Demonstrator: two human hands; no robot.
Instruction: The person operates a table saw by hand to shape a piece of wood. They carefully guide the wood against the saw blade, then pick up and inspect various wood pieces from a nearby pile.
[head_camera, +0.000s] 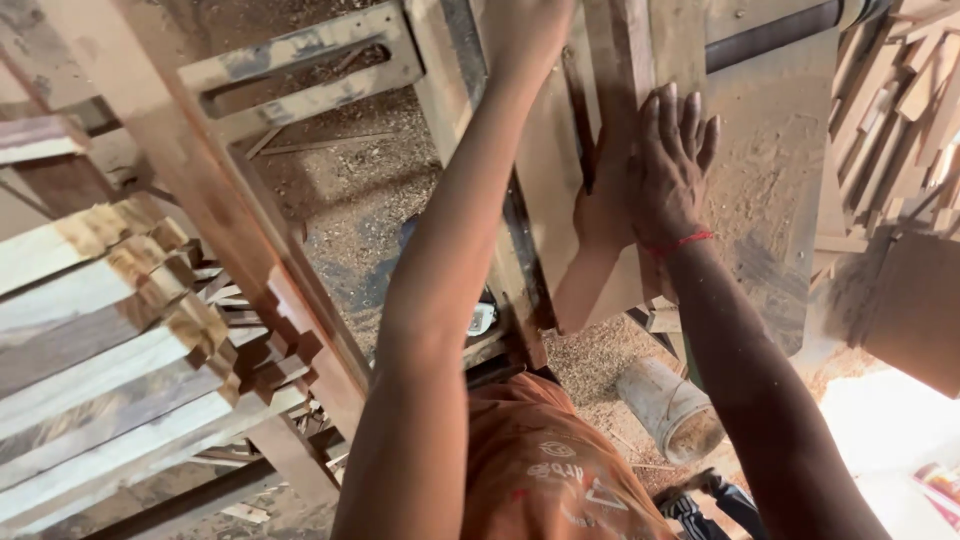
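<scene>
The person's right hand (668, 165) is lying flat, fingers spread and unclenched, palm pressing down on a narrow wooden board (628, 60) that is resting on a sawdust-covered machine table (775, 150). The board's long axis is running away from the person toward the top of the view, in line with the outstretched fingers, so the wood is lying directly under and ahead of the fingertips. The left hand (525, 30) is reaching further along, up beside the same board at the frame's upper edge; it is partly cut off, so whether its fingers are curling round anything cannot be told. The right hand is sitting nearer the board's near end, the left nearer the far end. Below the table a pale cylindrical bucket (672, 408) is lying tilted on the sawdust-strewn floor, sawdust showing at its mouth. To the left, a stack of sawn planks (110, 340) is sitting well apart from both hands.
</scene>
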